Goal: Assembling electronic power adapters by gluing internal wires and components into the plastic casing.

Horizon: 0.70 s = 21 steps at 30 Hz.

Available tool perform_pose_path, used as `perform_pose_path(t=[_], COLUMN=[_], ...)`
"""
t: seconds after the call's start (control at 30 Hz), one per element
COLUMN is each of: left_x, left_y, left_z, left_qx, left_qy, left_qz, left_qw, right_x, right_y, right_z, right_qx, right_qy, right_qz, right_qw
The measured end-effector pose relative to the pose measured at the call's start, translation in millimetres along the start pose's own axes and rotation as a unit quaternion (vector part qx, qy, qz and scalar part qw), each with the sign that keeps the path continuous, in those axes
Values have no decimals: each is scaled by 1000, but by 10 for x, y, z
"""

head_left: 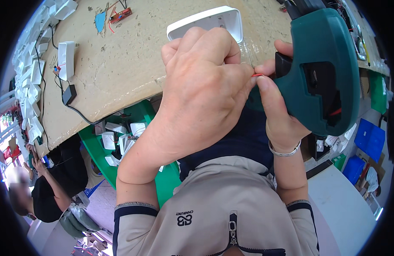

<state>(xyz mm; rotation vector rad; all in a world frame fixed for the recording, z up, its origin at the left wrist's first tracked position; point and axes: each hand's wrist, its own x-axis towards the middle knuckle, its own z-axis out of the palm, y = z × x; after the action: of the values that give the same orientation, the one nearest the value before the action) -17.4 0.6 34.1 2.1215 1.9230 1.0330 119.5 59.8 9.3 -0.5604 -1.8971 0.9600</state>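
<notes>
My left hand (pixel 201 81) is closed, its fingertips pinching a short red wire (pixel 257 75) from the left. Thumb and forefinger of my right hand (pixel 275 98) meet the same wire from the right. A dark green hand-held power tool (pixel 350 68) with a black trigger rests in my right hand, its body hiding part of the palm. Behind my left knuckles, a white plastic housing (pixel 237 23) lies on the worktable (pixel 133 55). Thin wires run between the housing and my fingertips. What my left palm covers is hidden.
A small red circuit board (pixel 121 16) with wires lies farther left. Along the left edge are stacked white housings (pixel 37 72) and a black cable with a black block (pixel 69 94). Below the table edge, a green bin (pixel 101 155) holds white parts. A person (pixel 47 183) works at lower left.
</notes>
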Motion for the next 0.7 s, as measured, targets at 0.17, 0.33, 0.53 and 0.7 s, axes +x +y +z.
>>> perform_pose_path(t=[0.17, 0.33, 0.53, 0.7], left_x=[-16, -128, -159, -146], left_y=[-2, -98, -200, -279], left_z=[-10, 83, 193, 140], left_qx=[3, -87, -90, -5], left_qy=[-17, 60, 149, 188], left_qz=[2, 18, 90, 84], left_qw=[1000, 994, 980, 978], right_x=[-3, 16, 21, -8], right_y=[4, 12, -35, -98], right_z=[-32, -45, 3, -71], right_qx=[72, 72, 136, 118], right_qy=[4, 49, 72, 111], right_qz=[39, 45, 88, 102], right_qw=[997, 995, 984, 982])
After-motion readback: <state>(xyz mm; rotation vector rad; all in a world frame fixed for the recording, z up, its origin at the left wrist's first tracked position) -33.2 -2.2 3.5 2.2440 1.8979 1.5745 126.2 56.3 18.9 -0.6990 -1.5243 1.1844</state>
